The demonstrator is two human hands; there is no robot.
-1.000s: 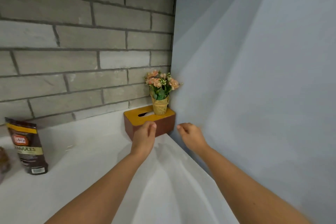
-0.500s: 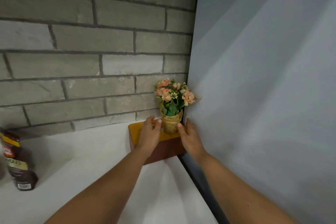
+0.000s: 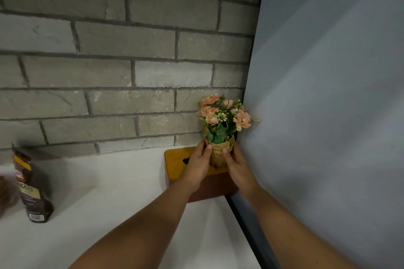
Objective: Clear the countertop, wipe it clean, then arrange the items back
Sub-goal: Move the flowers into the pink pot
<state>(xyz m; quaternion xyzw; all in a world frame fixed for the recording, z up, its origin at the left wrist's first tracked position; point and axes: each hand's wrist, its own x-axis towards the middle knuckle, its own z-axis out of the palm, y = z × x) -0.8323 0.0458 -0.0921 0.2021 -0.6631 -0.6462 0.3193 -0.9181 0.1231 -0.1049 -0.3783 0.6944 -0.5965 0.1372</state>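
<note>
A small flower pot [image 3: 219,150] wrapped in yellow burlap, with pink flowers [image 3: 225,113], stands on a wooden tissue box [image 3: 175,161] in the back right corner of the white countertop [image 3: 109,192]. My left hand [image 3: 197,166] grips the pot's left side, thumb on its front. On the pot's right side my right hand [image 3: 237,166] holds it, thumb also on the front. The pot's base is hidden between my hands.
A brown coffee granules pouch [image 3: 31,190] stands at the far left of the countertop, with a brownish object [image 3: 4,192] cut off by the frame edge beside it. A grey brick wall runs behind; a plain grey wall closes the right side.
Both hands rose from the front of the tissue box to the flower pot and closed around its sides. The view shifted closer to the corner.
</note>
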